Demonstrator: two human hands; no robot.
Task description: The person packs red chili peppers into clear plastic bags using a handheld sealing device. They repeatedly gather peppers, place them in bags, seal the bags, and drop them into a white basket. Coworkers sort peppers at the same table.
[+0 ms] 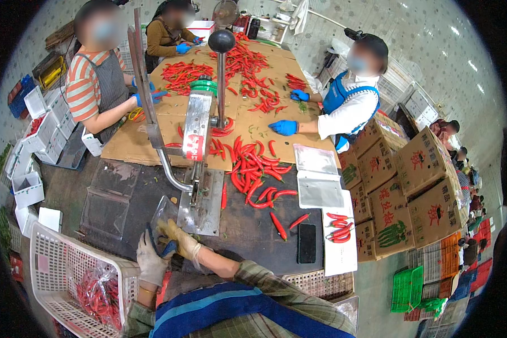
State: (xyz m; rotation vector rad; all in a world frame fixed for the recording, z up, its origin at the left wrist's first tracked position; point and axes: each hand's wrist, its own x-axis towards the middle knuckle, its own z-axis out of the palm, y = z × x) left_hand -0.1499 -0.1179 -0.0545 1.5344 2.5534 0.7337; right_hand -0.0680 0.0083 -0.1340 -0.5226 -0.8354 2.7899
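Observation:
My left hand (153, 255), in a pale glove with dark fingertips, is at the table's near edge beside a white plastic basket (84, 253). Close against it is my right hand (178, 238), gloved in cream and yellow. A clear plastic bag (162, 210) lies by the fingers of both hands; whether either hand grips it is unclear. Just beyond stands a metal bag-sealing press (199, 122) with a tall black-knobbed lever, its steel base plate (211, 211) near my right hand. Red chili peppers (253, 169) are heaped to the right of the press. Bagged red peppers (99, 293) lie in the basket.
Clear bags (317, 177) lie at right, near a black phone (306, 243) and a white sheet (342, 257) bearing several peppers. More peppers (241, 59) cover the cardboard (169, 110). Co-workers with blue gloves stand around the table. Printed cartons (388, 211) are stacked at right.

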